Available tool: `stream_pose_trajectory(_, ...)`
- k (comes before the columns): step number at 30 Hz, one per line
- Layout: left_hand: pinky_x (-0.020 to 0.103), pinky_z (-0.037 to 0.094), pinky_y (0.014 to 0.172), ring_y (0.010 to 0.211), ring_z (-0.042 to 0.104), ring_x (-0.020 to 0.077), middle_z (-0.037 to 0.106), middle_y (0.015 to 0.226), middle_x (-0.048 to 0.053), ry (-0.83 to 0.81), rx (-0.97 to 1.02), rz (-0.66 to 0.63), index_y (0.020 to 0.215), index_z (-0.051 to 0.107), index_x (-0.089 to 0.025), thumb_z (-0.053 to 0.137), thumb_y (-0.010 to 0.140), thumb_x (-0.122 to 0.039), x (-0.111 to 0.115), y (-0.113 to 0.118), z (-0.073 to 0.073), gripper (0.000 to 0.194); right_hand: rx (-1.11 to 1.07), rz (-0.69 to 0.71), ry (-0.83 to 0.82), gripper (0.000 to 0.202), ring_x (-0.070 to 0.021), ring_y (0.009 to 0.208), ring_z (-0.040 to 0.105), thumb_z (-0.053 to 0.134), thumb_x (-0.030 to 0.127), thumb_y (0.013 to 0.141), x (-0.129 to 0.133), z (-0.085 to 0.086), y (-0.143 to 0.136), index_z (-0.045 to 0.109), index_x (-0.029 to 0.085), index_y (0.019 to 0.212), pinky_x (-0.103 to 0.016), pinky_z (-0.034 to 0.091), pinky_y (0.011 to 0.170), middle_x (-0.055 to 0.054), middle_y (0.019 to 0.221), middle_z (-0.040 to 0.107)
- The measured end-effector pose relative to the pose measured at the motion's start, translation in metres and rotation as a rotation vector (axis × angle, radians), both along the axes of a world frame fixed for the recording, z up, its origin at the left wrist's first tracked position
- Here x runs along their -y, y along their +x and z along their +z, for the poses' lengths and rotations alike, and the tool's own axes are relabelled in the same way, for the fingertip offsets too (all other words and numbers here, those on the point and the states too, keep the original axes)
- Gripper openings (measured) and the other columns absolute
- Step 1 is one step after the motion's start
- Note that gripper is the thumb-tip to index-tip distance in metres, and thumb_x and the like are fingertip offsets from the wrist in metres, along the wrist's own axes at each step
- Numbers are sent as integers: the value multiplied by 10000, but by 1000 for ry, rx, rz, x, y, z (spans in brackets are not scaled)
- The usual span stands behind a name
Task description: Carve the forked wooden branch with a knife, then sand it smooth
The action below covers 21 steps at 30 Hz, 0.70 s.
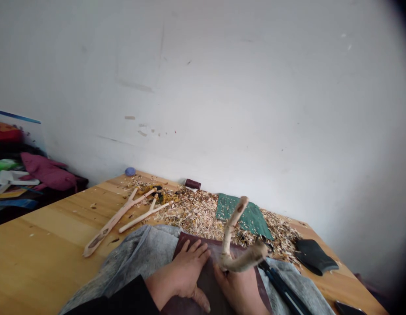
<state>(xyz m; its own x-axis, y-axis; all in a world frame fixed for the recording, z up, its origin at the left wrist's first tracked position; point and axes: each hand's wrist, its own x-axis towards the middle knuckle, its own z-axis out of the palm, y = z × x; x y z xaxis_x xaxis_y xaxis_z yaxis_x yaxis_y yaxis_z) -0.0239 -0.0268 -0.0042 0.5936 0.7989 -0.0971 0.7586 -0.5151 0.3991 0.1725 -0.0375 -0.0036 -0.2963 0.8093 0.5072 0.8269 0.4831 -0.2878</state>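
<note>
My left hand (189, 272) lies spread on a dark maroon sheet (207, 291), its fingers apart and pointing away from me. To its right, my right hand (240, 286) grips a forked wooden stick (228, 245); its two prongs rise above the fist, and the lower part is hidden. A grey cloth (130, 258) lies under the maroon sheet. Right beside my right hand, a dark long-handled tool (284, 288) rests on the cloth.
Wood shavings (199, 214) cover the table (52, 236) near the wall, around a green cloth (235, 210). A large forked stick (114, 221) and a smaller one (145, 215) lie left. A black piece (316, 256) lies right; a purple object (130, 171) stands at the back.
</note>
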Motion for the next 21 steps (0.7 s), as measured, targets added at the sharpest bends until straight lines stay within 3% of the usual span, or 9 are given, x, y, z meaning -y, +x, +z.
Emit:
stream_pose_trajectory(5, 677, 60, 1127, 1447, 117, 430, 224, 1587, 163, -2, 7, 12, 1517, 259, -236, 760, 529, -739, -1, 0, -3, 1216, -144, 202, -322, 295, -149, 524, 584, 502, 340, 845, 15, 14, -9, 570, 214, 587, -222, 401, 508, -12, 567, 628)
stream_pose_trajectory(10, 670, 79, 1127, 1452, 112, 421, 230, 1581, 174, -14, 1, 14, 1519, 257, -220, 762, 498, -752, -1, 1, 0, 1256, -446, 312, -408, 238, -187, 725, 647, 556, 433, 844, 13, 11, -13, 615, 214, 771, -262, 507, 680, -34, 761, 693)
stream_pose_trajectory(14, 652, 69, 1139, 1450, 128, 421, 231, 1578, 183, 2, 3, 18, 1511, 283, -201, 737, 487, -788, 0, 1, -2, 1264, -309, 134, -220, 286, -233, 747, 677, 519, 472, 859, 0, -2, -5, 637, 215, 820, -322, 517, 717, -66, 781, 715)
stream_pose_trajectory(17, 659, 61, 1138, 1445, 133, 433, 231, 1574, 195, 18, -6, 7, 1507, 292, -178, 729, 496, -793, -2, 1, -6, 1261, -57, -55, -53, 311, -254, 635, 673, 472, 437, 862, -3, -5, 1, 637, 208, 732, -320, 481, 608, -98, 676, 699)
stream_pose_trajectory(21, 677, 61, 1128, 1449, 118, 428, 222, 1582, 181, 6, -1, -8, 1525, 240, -195, 742, 521, -764, -4, 0, -10, 1259, 56, -13, -159, 279, -196, 495, 619, 492, 345, 846, 5, 2, 0, 592, 213, 621, -263, 378, 488, -67, 568, 661)
